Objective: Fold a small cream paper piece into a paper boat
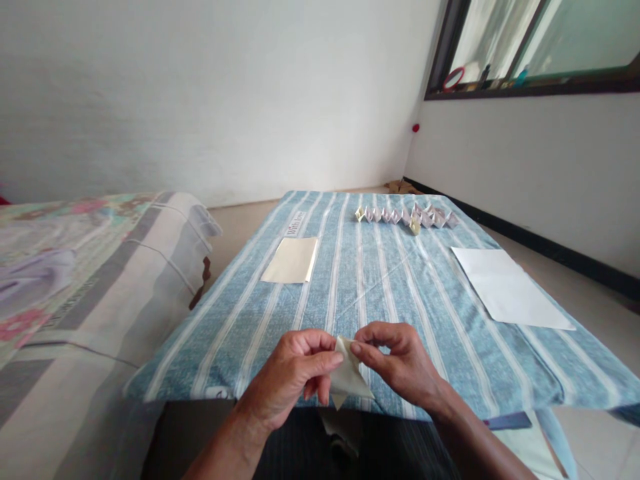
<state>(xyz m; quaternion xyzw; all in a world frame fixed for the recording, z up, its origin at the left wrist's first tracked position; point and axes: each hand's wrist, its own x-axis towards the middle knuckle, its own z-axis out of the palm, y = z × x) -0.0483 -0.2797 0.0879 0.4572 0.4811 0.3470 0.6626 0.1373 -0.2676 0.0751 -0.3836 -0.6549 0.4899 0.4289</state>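
Near the table's front edge, both my hands pinch one small piece of folded pale yellow paper (349,379). My left hand (303,363) has thumb and fingers closed on its upper left side. At the top right corner, my right hand (395,353) grips it between thumb and forefinger. The paper has a pointed top and hangs down in pointed corners; part of it is hidden by my left fingers. Farther off on the table lie a stack of cream paper (291,260) at the left and white paper (510,287) at the right.
A blue striped cloth covers the table (345,293). Several folded paper shapes (407,217) stand in a row at its far side. A bed (125,300) with a flowered cover is on the left. A window (540,47) is set in the right wall.
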